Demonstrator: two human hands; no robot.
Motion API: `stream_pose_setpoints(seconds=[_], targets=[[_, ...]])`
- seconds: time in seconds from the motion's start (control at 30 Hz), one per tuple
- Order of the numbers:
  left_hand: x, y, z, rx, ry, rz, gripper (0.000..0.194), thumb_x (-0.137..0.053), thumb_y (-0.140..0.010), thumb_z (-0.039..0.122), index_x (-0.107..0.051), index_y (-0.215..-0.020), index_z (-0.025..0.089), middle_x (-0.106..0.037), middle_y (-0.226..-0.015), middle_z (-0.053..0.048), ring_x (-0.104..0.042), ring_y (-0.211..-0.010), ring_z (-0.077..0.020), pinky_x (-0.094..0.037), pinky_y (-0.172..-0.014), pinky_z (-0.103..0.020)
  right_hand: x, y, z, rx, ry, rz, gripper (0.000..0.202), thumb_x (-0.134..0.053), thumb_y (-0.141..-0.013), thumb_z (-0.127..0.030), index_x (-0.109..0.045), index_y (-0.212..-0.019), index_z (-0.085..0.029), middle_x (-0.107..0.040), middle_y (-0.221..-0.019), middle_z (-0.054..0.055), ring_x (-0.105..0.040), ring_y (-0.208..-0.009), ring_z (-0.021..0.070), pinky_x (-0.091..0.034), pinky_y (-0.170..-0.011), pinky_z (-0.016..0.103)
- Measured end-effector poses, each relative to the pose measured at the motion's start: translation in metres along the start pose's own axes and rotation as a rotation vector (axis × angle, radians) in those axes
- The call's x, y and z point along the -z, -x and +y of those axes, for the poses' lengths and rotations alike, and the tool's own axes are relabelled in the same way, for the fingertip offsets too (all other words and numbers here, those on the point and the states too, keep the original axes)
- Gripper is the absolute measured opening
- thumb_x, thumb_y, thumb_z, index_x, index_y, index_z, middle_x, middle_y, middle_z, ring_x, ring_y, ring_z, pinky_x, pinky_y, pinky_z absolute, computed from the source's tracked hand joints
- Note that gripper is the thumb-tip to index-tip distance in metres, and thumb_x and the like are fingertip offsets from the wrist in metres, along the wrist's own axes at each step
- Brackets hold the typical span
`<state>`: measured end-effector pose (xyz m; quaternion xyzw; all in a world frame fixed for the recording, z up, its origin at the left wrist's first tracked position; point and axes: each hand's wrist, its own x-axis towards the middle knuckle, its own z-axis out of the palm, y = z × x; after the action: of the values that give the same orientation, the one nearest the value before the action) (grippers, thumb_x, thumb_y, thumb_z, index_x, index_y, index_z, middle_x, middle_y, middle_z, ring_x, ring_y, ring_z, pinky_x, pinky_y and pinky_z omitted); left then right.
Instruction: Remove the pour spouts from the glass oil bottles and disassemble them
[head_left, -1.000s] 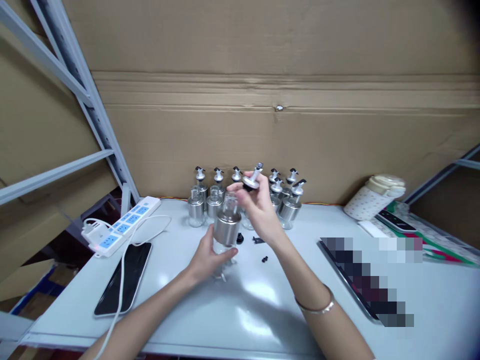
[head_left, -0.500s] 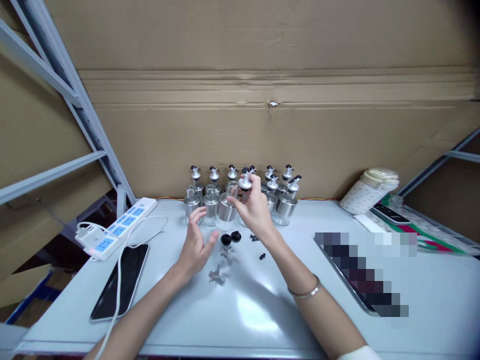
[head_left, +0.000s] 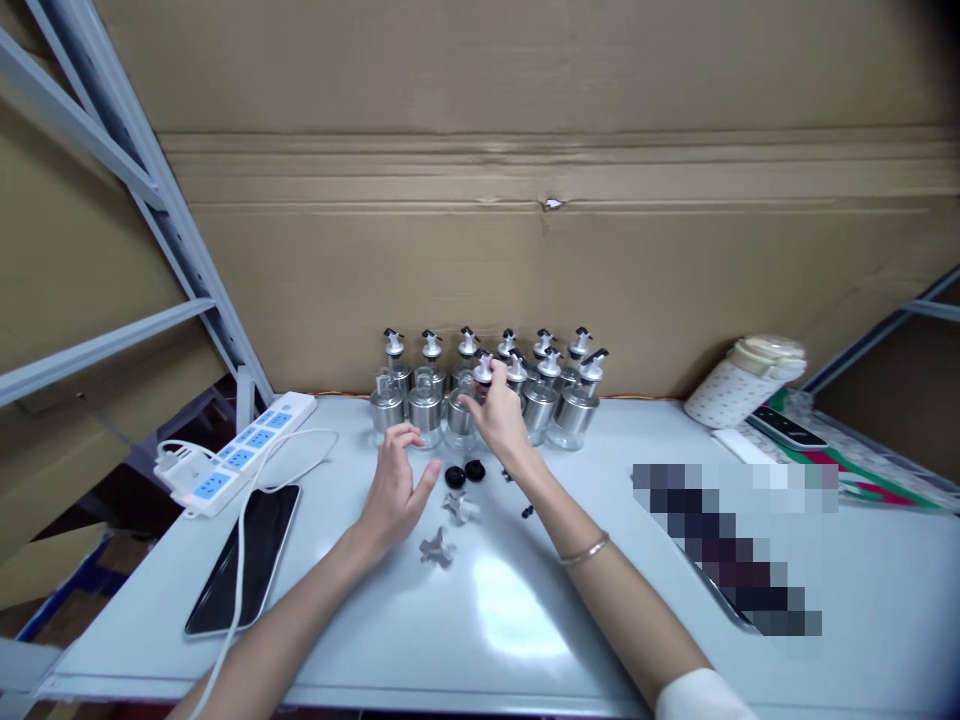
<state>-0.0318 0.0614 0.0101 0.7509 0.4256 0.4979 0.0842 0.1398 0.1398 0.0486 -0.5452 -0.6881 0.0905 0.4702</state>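
Between the fingers of my right hand is a silver bottle pourer with a black tip. It is just above and to the right of an uncapped glass bottle with a metal sleeve; whether they touch I cannot tell. My left hand, thumb apart and fingers loosely bent, is in front of two other uncapped bottles and holds nothing. To its right on the table lie two black round stoppers and two silver spout parts. My right hand partly hides a bottle behind it.
Several bottles with pourers stand in two rows before the cardboard wall. Small black pieces lie near my right forearm. At left are a power strip, white cable and phone; at right, a patterned jug.
My right hand has moved slightly left and down with the pourer, coming closer to the bottles. My left hand stays nearly in place, its fingers a little more bent.
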Motion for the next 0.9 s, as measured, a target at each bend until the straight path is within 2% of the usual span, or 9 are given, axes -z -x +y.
stream_pose_setpoints(seconds=[0.27,0.37,0.47,0.57,0.67,0.73,0.8,0.9], targets=[[0.001,-0.001,0.001,0.011,0.002,-0.034,0.016,-0.043,-0.092,0.032,-0.034,-0.101,0.023,-0.040,-0.109,-0.008,-0.045,-0.110,-0.0226,-0.036,-0.096,-0.045,-0.006,-0.003,0.005,0.009,-0.043,-0.015,0.057,-0.060,-0.077,-0.021,-0.035,-0.127,-0.010,-0.070,-0.097,0.018,-0.068,-0.088,0.0306,-0.051,-0.076,0.040],[0.002,-0.001,0.004,-0.003,-0.035,-0.066,0.017,-0.044,-0.092,0.032,-0.035,-0.102,0.022,-0.042,-0.109,-0.009,-0.046,-0.110,-0.0229,-0.038,-0.095,-0.044,-0.001,-0.004,-0.002,-0.009,-0.036,-0.010,0.060,-0.062,-0.078,-0.030,-0.035,-0.127,-0.008,-0.069,-0.097,0.021,-0.068,-0.089,0.0330,-0.050,-0.076,0.043],[0.003,-0.001,0.007,-0.041,-0.084,-0.092,0.017,-0.046,-0.091,0.031,-0.037,-0.102,0.021,-0.044,-0.108,-0.009,-0.048,-0.107,-0.0231,-0.039,-0.093,-0.043,0.010,0.000,-0.014,0.032,-0.083,0.053,0.054,-0.051,-0.085,-0.042,-0.036,-0.127,-0.011,-0.068,-0.103,0.021,-0.067,-0.093,0.0320,-0.050,-0.079,0.043],[0.004,0.000,0.009,-0.124,-0.118,-0.081,0.021,-0.050,-0.089,0.029,-0.038,-0.104,0.021,-0.047,-0.106,-0.009,-0.050,-0.104,-0.0230,-0.041,-0.091,-0.042,0.025,0.013,-0.023,0.083,-0.147,0.078,0.043,-0.036,-0.093,-0.042,-0.036,-0.127,-0.015,-0.069,-0.099,0.015,-0.068,-0.087,0.0263,-0.050,-0.076,0.037],[0.002,0.001,0.011,-0.220,-0.149,-0.068,0.028,-0.055,-0.087,0.026,-0.039,-0.109,0.020,-0.051,-0.105,-0.009,-0.052,-0.102,-0.0232,-0.042,-0.089,-0.041,0.039,0.037,-0.021,0.212,-0.105,0.063,0.036,-0.039,-0.092,-0.040,-0.046,-0.117,-0.016,-0.070,-0.084,0.010,-0.068,-0.071,0.0227,-0.050,-0.065,0.031],[0.000,0.002,0.015,-0.259,-0.165,-0.085,0.032,-0.057,-0.086,0.027,-0.039,-0.112,0.020,-0.053,-0.106,-0.009,-0.053,-0.101,-0.0239,-0.043,-0.087,-0.040,0.043,0.055,-0.016,0.406,-0.055,0.038,0.027,-0.047,-0.089,-0.039,-0.054,-0.103,-0.017,-0.069,-0.072,0.007,-0.065,-0.060,0.0197,-0.048,-0.057,0.027],[-0.001,0.003,0.020,-0.300,-0.166,-0.103,0.035,-0.057,-0.086,0.029,-0.039,-0.115,0.020,-0.055,-0.106,-0.010,-0.055,-0.099,-0.0238,-0.045,-0.085,-0.040,0.044,0.070,-0.011,0.598,-0.035,0.028,0.020,-0.051,-0.087,-0.036,-0.057,-0.093,-0.018,-0.066,-0.062,0.003,-0.062,-0.052,0.0167,-0.045,-0.053,0.025],[0.000,0.004,0.028,-0.426,-0.156,-0.047,0.030,-0.053,-0.088,0.027,-0.040,-0.115,0.021,-0.058,-0.099,-0.008,-0.057,-0.094,-0.0219,-0.045,-0.084,-0.040,0.040,0.084,-0.010,0.708,-0.035,0.042,0.014,-0.053,-0.087,-0.032,-0.056,-0.088,-0.019,-0.061,-0.052,-0.001,-0.057,-0.044,0.0142,-0.042,-0.048,0.024]])
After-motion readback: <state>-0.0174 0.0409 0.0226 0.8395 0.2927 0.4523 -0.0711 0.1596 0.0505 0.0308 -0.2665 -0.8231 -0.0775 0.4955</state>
